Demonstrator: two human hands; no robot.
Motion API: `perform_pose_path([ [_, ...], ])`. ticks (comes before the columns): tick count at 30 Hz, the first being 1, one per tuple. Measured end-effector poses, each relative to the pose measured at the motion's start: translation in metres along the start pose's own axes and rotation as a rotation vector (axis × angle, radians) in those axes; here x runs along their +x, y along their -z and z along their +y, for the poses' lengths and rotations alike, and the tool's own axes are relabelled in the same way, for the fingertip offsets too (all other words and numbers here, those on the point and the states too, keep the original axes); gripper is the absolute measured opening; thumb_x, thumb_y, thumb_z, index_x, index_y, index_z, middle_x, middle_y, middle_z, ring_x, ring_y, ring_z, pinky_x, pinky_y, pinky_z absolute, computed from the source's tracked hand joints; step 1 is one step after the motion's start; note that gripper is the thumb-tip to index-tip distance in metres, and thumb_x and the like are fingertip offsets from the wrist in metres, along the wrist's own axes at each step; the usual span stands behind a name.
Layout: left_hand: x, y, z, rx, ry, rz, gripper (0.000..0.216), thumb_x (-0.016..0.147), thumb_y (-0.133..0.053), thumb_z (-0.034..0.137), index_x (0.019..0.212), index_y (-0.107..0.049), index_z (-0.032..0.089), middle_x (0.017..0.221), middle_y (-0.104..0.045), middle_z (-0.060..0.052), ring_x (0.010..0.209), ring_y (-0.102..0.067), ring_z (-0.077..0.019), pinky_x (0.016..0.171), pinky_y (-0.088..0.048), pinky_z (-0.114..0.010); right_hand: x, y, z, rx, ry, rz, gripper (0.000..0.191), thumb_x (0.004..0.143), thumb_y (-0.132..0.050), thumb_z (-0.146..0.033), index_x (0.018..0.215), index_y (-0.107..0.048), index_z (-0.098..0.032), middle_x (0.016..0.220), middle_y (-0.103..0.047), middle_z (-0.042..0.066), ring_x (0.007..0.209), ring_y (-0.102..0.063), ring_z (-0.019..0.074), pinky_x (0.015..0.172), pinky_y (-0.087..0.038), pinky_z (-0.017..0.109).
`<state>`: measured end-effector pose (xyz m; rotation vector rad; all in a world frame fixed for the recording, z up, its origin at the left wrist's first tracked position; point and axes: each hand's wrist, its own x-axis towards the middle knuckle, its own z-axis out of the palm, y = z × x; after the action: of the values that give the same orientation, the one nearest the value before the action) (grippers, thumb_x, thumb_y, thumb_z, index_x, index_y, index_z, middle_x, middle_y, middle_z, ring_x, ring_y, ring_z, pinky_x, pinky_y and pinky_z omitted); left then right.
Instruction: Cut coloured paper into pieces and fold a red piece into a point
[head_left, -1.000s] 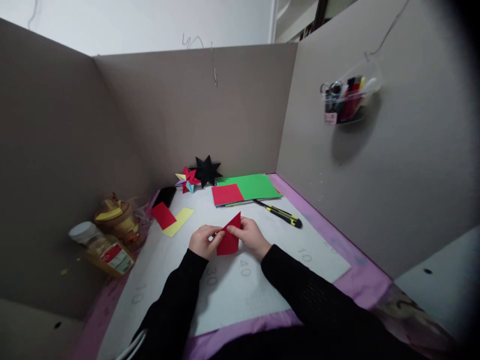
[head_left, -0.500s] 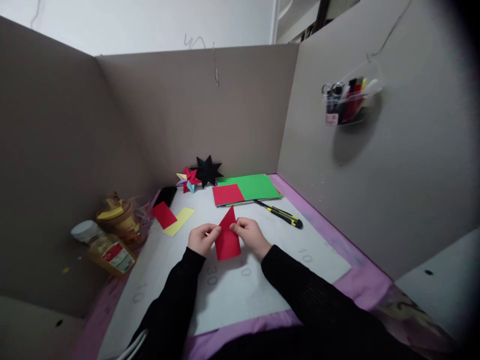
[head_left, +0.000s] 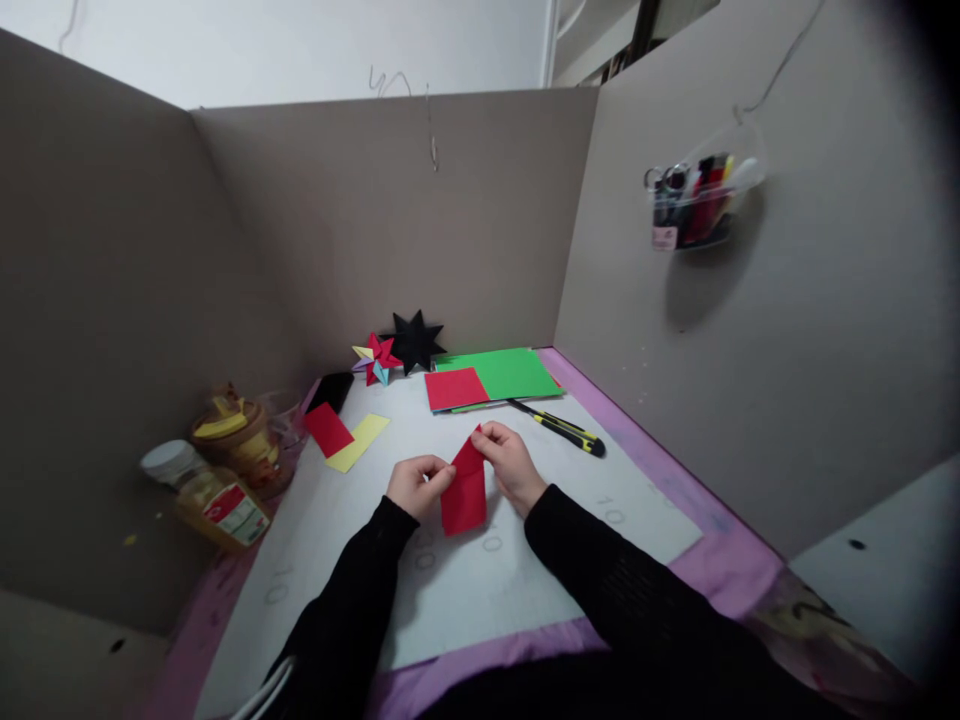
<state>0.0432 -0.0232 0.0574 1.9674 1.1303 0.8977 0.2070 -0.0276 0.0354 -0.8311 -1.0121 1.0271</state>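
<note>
Between my hands is a piece of red paper point(head_left: 464, 497) with a slanted top edge and a crease line across its upper part. My left hand point(head_left: 420, 484) pinches its left edge between thumb and fingers. At the upper right corner, my right hand point(head_left: 511, 464) grips the paper near the tip. The paper is held over the white sheet with pencilled numbers. To the left lie a red paper rectangle point(head_left: 328, 430) and a yellow paper strip point(head_left: 360, 444), partly overlapping.
Behind are a multicoloured paper star point(head_left: 377, 359), a black paper star point(head_left: 417, 342) and green sheets point(head_left: 523, 373) under a red square point(head_left: 457, 389). A utility knife point(head_left: 562, 429) lies right. At left stand a glue bottle point(head_left: 217, 510) and a pot point(head_left: 247, 450). A clear tool holder point(head_left: 705, 195) hangs right.
The red paper has shifted slightly right and toward me, and its top tip now leans right. My right hand has moved up to the tip; my left hand has shifted slightly right.
</note>
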Motion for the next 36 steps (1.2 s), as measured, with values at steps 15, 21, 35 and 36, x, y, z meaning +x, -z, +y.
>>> perform_pose_path([
  [15, 0.003, 0.004, -0.005, 0.006, 0.043, 0.185, 0.025, 0.072, -0.055, 0.035, 0.062, -0.064, 0.014, 0.054, -0.058, 0.001, 0.052, -0.048, -0.0108, 0.050, -0.037, -0.020, 0.000, 0.003, 0.011, -0.145, -0.130, -0.113, 0.036, 0.070, -0.062, -0.048, 0.058, -0.049, -0.017, 0.052, -0.047, -0.004, 0.050, -0.041, 0.0089, 0.050, -0.035, 0.022],
  [21, 0.005, 0.008, -0.009, -0.018, 0.065, 0.244, 0.025, 0.070, -0.057, 0.037, 0.062, -0.064, 0.014, 0.054, -0.058, 0.001, 0.053, -0.050, -0.0115, 0.052, -0.038, -0.021, -0.003, 0.002, 0.016, -0.241, -0.134, -0.181, 0.034, 0.071, -0.062, -0.045, 0.059, -0.048, -0.017, 0.053, -0.047, -0.004, 0.051, -0.041, 0.0087, 0.052, -0.034, 0.022],
  [35, 0.012, 0.017, -0.018, -0.204, 0.144, 0.445, 0.024, 0.065, -0.061, 0.038, 0.062, -0.065, 0.015, 0.057, -0.060, 0.001, 0.059, -0.053, -0.0134, 0.058, -0.042, -0.022, -0.011, -0.002, 0.016, -0.348, -0.161, -0.332, 0.030, 0.080, -0.050, -0.043, 0.064, -0.046, -0.017, 0.058, -0.043, -0.005, 0.054, -0.036, 0.0087, 0.051, -0.029, 0.021],
  [36, 0.012, 0.018, -0.019, -0.224, 0.151, 0.461, 0.024, 0.065, -0.062, 0.038, 0.062, -0.065, 0.015, 0.057, -0.060, 0.001, 0.060, -0.053, -0.0134, 0.058, -0.041, -0.023, -0.012, -0.003, 0.016, -0.355, -0.154, -0.341, 0.029, 0.080, -0.051, -0.042, 0.065, -0.046, -0.017, 0.059, -0.044, -0.005, 0.055, -0.037, 0.0088, 0.052, -0.029, 0.021],
])
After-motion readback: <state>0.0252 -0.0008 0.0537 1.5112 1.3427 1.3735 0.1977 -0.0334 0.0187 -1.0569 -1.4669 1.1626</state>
